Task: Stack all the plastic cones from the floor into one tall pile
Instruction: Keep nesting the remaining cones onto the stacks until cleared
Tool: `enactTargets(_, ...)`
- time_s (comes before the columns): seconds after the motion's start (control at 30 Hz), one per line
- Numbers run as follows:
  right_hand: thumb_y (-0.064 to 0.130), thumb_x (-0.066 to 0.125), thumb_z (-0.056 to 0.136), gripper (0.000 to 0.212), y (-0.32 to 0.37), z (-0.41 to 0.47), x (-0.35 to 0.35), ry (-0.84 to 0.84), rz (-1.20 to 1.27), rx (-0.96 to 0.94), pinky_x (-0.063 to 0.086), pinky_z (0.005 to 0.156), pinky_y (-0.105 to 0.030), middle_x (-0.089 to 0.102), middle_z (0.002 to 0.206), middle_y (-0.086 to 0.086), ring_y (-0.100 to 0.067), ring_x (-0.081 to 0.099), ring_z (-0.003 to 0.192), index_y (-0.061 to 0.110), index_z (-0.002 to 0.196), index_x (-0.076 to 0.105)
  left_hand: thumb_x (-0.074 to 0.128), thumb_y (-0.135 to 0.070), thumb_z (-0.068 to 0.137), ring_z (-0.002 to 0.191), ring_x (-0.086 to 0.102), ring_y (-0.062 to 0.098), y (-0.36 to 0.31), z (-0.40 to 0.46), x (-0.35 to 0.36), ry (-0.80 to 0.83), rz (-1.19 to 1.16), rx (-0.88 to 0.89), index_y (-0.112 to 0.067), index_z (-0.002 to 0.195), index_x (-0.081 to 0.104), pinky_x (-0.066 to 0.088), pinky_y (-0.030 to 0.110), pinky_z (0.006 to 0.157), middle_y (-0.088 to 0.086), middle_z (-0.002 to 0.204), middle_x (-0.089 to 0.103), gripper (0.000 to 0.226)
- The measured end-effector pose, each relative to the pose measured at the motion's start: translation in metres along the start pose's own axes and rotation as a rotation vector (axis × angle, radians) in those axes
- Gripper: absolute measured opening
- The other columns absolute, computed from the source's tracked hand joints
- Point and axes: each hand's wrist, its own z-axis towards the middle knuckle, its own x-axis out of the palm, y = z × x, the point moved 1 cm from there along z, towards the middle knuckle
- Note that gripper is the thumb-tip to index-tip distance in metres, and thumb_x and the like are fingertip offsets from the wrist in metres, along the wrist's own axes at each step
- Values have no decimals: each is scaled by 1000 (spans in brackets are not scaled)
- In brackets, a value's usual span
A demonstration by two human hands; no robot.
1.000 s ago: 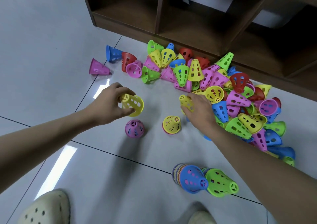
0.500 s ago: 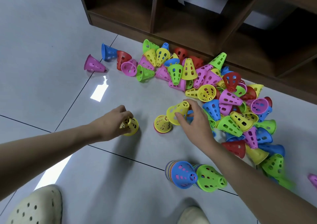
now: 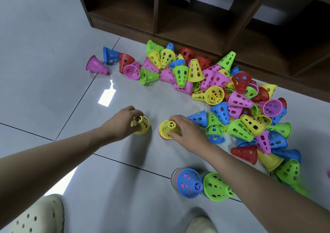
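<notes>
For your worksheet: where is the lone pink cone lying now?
In the head view, the pink cone lies on its side, far left of the pile, beside a blue cone.

Each hand grips a yellow cone on the floor.

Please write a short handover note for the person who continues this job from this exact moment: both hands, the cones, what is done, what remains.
Left hand grips a yellow cone upright on the floor.
Right hand holds another yellow cone, capping a short stack.
Two taller stacks stand nearer the feet, topped blue and green.
Done: several small stacks.
Left: the loose heap by the shelf; merge everything into one pile.
</notes>
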Motion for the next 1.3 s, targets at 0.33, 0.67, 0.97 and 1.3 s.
enactTargets(0.33, 42, 68, 90, 45, -16, 7, -7, 24, -98, 138, 52, 83, -38, 59, 124, 4, -23, 60, 107, 23, 127, 49, 82, -34, 79, 91, 62, 15, -13, 19, 6, 17, -146, 10, -22, 129, 57, 55, 37, 87, -3, 107, 58, 57)
enactTargets(0.67, 47, 81, 78, 91, -91, 9, -89, -423, -107, 447, 36, 114, -45, 45, 142, -8, -26, 38, 135, 14, 149, 34, 66, -33, 93, 95, 63, 23, -31, 88, -29, -88, 27, 115, -18, 140, 47, 54, 37, 83, 7, 128, 54, 53)
enactTargets(0.97, 34, 81, 81, 93, -101, 47, -83, -244, -92, 463, 50, 101, -47, 57, 138, -10, -33, 55, 126, 19, 153, 24, 48, 10, 87, 152, 13, 35, -86, 164, -22, -45, 655, 384, -39, 158, 7, 28, 49, 118, 1, 168, -3, 95)
enactTargets(1.3, 60, 75, 76, 64, -61, 5, -91, -279, 412, 432, 53, 84, -32, 65, 103, 9, -9, 66, 93, 33, 127, 47, 53, 8, 85, 147, 21, 35, -91, 195, -19, -10, 670, 345, -36, 156, 21, 31, 49, 116, 12, 161, 18, 89)
